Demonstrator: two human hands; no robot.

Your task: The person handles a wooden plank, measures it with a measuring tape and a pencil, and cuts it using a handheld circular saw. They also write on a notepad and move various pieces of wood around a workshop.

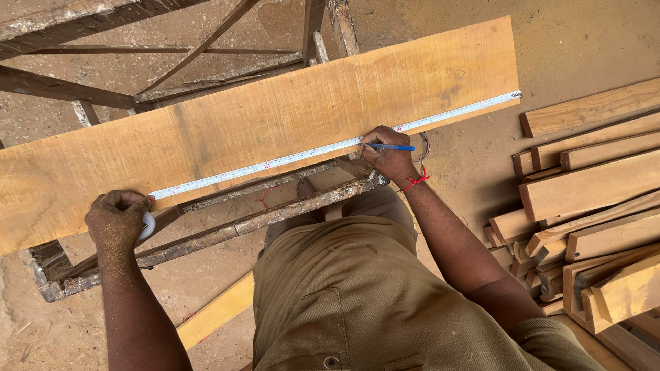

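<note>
My left hand [118, 218] is closed around the white case [147, 225] of the tape [330, 148], at the near edge of the plank [240, 130]. My right hand [388, 154] pinches a blue pen [393, 147], whose tip touches the plank just beside the tape. The pen lies almost level, with its tip toward 9 o'clock. The tape runs along the near edge of the plank, from the case toward 2 o'clock, as far as the plank's right end. The plank has the same long axis and rests on a rusty metal frame [254, 221]. At 3 o'clock, a pile of wood pieces [591, 199] lies on the floor; I see no containers.
</note>
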